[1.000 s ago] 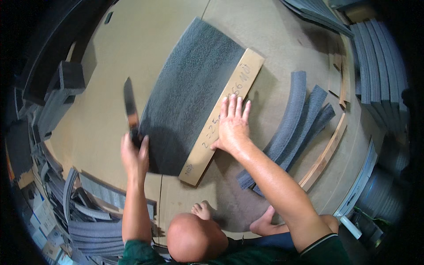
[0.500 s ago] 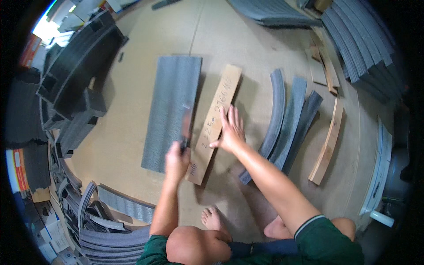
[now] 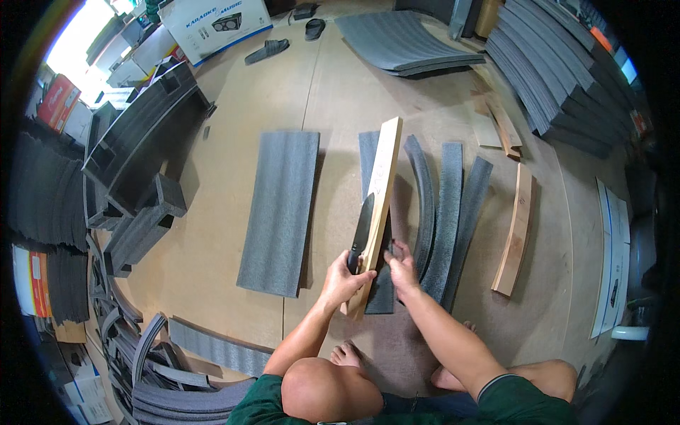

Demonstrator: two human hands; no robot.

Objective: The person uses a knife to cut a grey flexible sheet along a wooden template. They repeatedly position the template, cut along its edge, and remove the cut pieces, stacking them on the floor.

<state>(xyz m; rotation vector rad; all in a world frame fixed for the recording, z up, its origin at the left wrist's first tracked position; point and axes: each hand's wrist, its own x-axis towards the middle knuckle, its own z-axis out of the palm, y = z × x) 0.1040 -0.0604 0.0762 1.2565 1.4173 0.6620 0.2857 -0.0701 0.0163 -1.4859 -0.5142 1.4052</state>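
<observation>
My left hand (image 3: 347,282) is closed round the black handle of a knife (image 3: 363,228), its dark blade pointing away from me. The same hand also grips a long wooden bar (image 3: 384,166), which is lifted and tilted on edge. Under and beside the bar lies a grey foam strip (image 3: 368,152), partly hidden by it. My right hand (image 3: 404,273) pinches the right edge of that strip. Left of the hands, a wide grey foam sheet (image 3: 280,212) lies flat on the board floor.
Several grey foam strips (image 3: 448,219) lie just right of my right hand, with a wooden piece (image 3: 516,230) beyond. Foam stacks (image 3: 552,71) stand far right. Black foam frames (image 3: 142,142) and offcuts (image 3: 134,340) crowd the left. A white box (image 3: 212,28) and slippers (image 3: 268,52) are at the back.
The wooden bar is lifted and moved right, away from the wide sheet's edge. My right hand has left its top and now pinches a foam strip. The knife hand has moved right.
</observation>
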